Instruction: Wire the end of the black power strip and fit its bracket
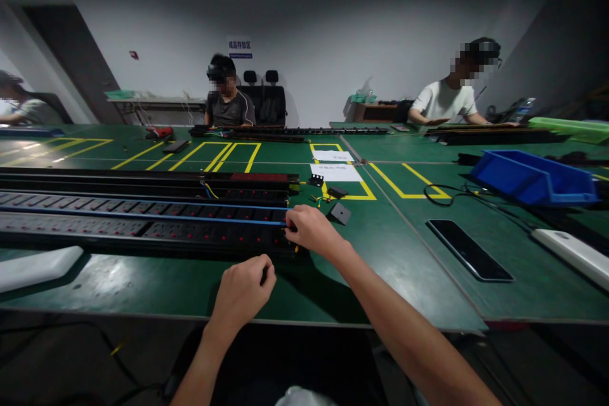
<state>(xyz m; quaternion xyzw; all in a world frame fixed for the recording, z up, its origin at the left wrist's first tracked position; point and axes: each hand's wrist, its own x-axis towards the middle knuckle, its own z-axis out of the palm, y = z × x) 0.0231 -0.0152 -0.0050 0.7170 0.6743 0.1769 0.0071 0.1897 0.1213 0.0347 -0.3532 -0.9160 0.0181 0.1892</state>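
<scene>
Long black power strips (181, 229) with rows of sockets and small red marks lie side by side on the green table, stretching off to the left. Two blue lines (228, 221) run along them. At their right end, my right hand (311, 228) is closed with its fingertips against the end of a power strip; the exact grip is partly hidden. My left hand (243, 288) is curled shut above the table's front edge, nearer to me than the strips. Its fingertips do not show. A small dark end plate (340, 213) and a black bracket (316, 180) lie beyond my right hand.
To the right are a phone (469, 250), a white device (573, 254) with a cable and a blue bin (533, 177). A white object (40, 268) lies at left. Paper sheets (335, 172) and yellow tape outlines mark the table (404, 279). Several people sit across it.
</scene>
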